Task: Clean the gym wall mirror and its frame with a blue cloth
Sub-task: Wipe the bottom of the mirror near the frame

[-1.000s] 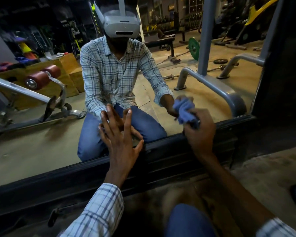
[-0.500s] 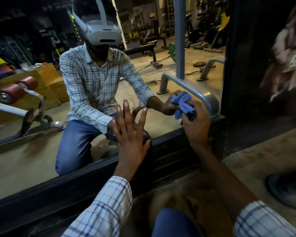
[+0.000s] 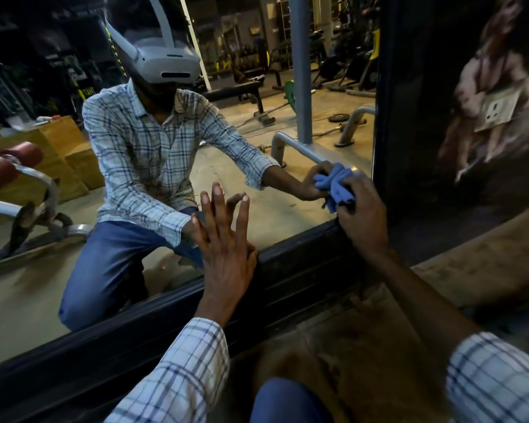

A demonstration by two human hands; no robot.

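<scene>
The wall mirror [image 3: 37,294] fills the left and middle of the view, bounded by a dark frame [image 3: 300,267] along the bottom and up the right side. My left hand [image 3: 223,248] presses flat on the glass just above the bottom frame, fingers straight and spread. My right hand [image 3: 364,218] grips a bunched blue cloth [image 3: 333,184] and holds it against the glass in the mirror's lower right corner, beside the upright frame [image 3: 382,117]. The mirror reflects me kneeling in a checked shirt and jeans.
A dark wall [image 3: 471,87] with a poster and a socket plate [image 3: 500,112] stands right of the frame. A dusty floor ledge [image 3: 477,264] runs below it. My knee [image 3: 290,401] is low in the view. Gym benches and weights show in the reflection.
My right hand has carried the cloth to the right along the bottom of the glass into the corner by the upright frame. My left hand stays flat on the mirror.
</scene>
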